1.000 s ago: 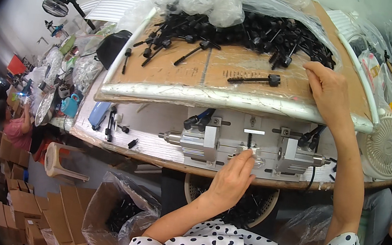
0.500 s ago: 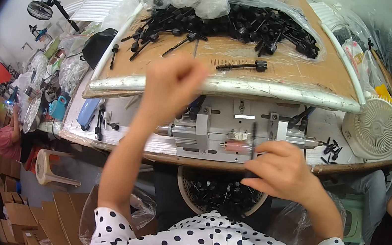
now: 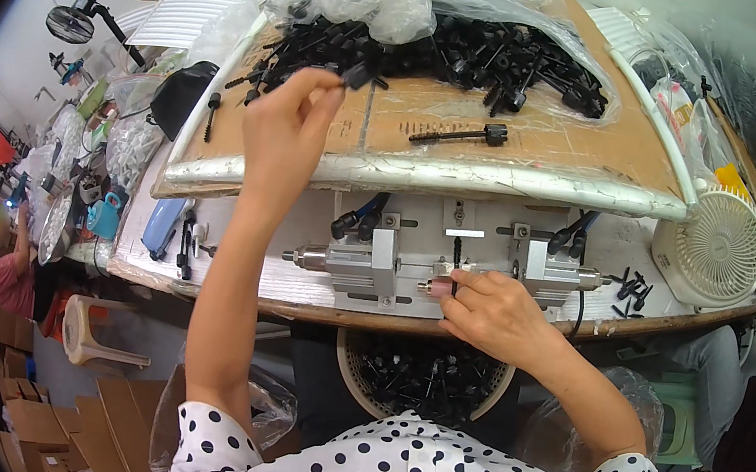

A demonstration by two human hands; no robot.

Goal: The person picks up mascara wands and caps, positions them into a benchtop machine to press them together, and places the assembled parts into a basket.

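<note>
My left hand (image 3: 290, 122) is raised over the cardboard tray, its fingertips pinched on a black knob-headed rod (image 3: 358, 76) that is slightly blurred. Below the tray, my right hand (image 3: 495, 312) is closed around the lower part of a second black rod (image 3: 457, 249), which stands upright at the middle of a metal clamping fixture (image 3: 384, 261). A pinkish cylinder (image 3: 436, 287) touches or lies just beside the right fingertips. Part of the fixture's centre is hidden by that hand.
Piled black knob-headed rods (image 3: 471, 56) lie on the cardboard tray (image 3: 353, 141) under clear plastic. Between my knees is a basket (image 3: 346, 367) of black parts. A white fan (image 3: 717, 247) and small black pieces (image 3: 631, 293) are at right. Co-workers sit at both sides.
My left hand has moved up and slightly left, to the pile, and now holds a rod. My right hand has brought its upright rod leftward into the fixture's middle.
</note>
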